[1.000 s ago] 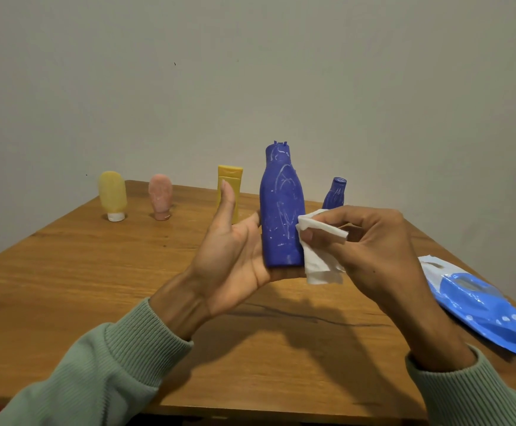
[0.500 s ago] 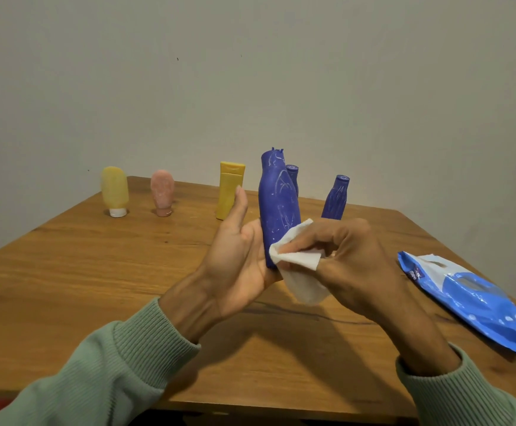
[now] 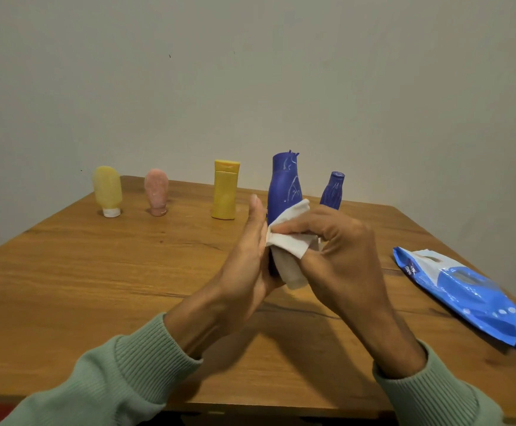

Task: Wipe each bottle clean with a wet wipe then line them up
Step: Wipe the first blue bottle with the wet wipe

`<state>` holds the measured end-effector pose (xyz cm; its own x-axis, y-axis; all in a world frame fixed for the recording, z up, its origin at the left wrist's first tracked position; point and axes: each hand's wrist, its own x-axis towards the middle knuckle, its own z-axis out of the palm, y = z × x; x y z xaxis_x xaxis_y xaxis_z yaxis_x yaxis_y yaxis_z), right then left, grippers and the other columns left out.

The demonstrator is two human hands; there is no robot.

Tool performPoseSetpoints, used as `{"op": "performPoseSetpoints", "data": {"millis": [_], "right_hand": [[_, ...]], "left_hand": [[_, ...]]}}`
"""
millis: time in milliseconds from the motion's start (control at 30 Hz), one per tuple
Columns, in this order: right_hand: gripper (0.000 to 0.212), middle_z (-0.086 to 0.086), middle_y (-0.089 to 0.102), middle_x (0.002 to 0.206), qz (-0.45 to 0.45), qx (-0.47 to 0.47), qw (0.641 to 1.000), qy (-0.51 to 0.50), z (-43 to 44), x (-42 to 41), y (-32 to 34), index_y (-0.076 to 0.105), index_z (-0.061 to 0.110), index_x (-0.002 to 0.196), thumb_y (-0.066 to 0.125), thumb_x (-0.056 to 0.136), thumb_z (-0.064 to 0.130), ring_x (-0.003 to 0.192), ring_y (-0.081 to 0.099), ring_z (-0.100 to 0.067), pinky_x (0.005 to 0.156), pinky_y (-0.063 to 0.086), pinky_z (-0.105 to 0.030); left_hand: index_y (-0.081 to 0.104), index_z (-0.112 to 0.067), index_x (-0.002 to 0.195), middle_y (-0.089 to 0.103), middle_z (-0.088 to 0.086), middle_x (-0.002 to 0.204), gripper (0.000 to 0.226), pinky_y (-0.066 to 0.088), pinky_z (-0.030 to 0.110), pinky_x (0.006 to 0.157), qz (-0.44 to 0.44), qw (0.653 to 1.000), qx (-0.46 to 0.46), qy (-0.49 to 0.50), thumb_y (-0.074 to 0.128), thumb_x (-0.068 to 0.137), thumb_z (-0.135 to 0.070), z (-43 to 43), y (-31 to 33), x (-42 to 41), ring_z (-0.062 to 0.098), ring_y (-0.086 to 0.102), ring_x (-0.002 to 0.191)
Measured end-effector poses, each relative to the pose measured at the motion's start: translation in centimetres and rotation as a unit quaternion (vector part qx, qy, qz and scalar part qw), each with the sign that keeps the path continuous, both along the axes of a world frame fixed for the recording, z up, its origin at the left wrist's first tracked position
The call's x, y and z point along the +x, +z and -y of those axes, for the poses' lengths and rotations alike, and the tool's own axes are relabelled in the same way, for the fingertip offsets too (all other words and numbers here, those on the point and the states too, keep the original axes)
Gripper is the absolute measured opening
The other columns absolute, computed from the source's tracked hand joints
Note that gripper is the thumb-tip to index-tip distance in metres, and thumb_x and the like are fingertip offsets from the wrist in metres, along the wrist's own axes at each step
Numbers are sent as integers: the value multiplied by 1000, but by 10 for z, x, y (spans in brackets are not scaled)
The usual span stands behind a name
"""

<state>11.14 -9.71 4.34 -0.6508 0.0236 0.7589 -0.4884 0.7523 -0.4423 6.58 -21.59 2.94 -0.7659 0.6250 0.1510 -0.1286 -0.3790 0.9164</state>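
- Plastic, glossy and curved at the waist: large blue bottle (image 3: 284,186), upright above wooden table (image 3: 97,272).
- Gripped low by left hand (image 3: 244,265), forefinger straight alongside.
- Crumpled white wet wipe (image 3: 290,250), pinched against bottle's front by right hand (image 3: 339,256).
- Four more behind, in a row: small blue bottle (image 3: 332,192), yellow bottle (image 3: 225,195), pink tube (image 3: 157,192), pale yellow tube (image 3: 107,190).
- One crinkly blue wipes pack (image 3: 465,290), far right.

left hand (image 3: 244,265): centre frame, forefinger straight up, holds blue bottle (image 3: 284,186) | right hand (image 3: 342,250): beside it, fingers curled, presses wet wipe (image 3: 290,241) on it
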Motion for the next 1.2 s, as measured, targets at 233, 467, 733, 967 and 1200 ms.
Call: {"op": "performPoseSetpoints", "data": {"millis": [233,467,733,967,1200], "right_hand": [[30,7,68,97,-46,-36,998,-23,3,2,2,71,19,99,67,73,3,92,60,0,78,47,-8],[39,28,58,87,146,-9,989,37,-6,8,15,61,46,85,76,75,11,90,56,10,69,45,-3],[19,9,68,93,148,-81,985,35,-14,6,17,73,24,90,76,77,10,87,63,-6,67,53,-15],[16,11,70,80,99,-161,982,20,-13,4,18,74,24,85,78,74,13,76,65,-5,60,55,-20],[18,11,69,83,180,-76,980,49,-17,7,21,74,30,78,79,73,14,80,64,-5,63,53,-17]], "left_hand": [[53,-34,125,66,11,123,58,54,52,91,-15,1000,-6,8,17,90,-63,-6,-6,8,28,63,113],[59,-22,120,69,12,115,64,56,44,89,11,999,-1,42,18,92,-63,1,-3,-5,25,68,105],[60,-20,119,71,10,112,50,58,42,78,36,998,38,28,26,99,-51,2,-2,-8,22,70,95],[60,-13,122,72,12,106,50,58,40,60,69,997,46,8,32,100,-48,-1,-6,-6,24,71,84],[60,-12,118,71,15,111,49,59,43,75,108,991,74,14,32,100,-48,2,-2,-9,25,70,92]]}}
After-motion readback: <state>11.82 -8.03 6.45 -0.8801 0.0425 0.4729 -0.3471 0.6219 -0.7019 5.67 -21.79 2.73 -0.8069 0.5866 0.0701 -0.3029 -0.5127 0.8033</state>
